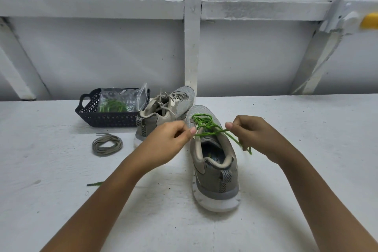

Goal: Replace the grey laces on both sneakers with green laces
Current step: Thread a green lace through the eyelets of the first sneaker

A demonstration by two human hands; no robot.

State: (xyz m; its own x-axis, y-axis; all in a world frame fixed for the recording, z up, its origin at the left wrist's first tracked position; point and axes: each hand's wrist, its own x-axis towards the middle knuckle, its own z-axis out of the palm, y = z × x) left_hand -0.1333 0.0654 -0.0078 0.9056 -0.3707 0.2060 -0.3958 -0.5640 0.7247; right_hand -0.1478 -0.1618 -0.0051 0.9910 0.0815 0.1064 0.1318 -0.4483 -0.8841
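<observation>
A grey sneaker (216,172) stands upright in front of me, heel toward me, threaded with a green lace (204,122). My left hand (169,139) pinches one end of that lace beside the shoe's collar. My right hand (253,135) pinches the other end, which trails down past my fingers. Both ends are pulled taut across the tongue. A second grey sneaker (163,112) with its grey lace tied stands behind my left hand. A coiled grey lace (107,145) lies loose on the table to the left.
A dark plastic basket (90,112) at the back left holds a clear bag with green laces (112,105). A short green lace tip (96,184) lies on the white table (306,149) under my left forearm. A white framed wall rises behind the table.
</observation>
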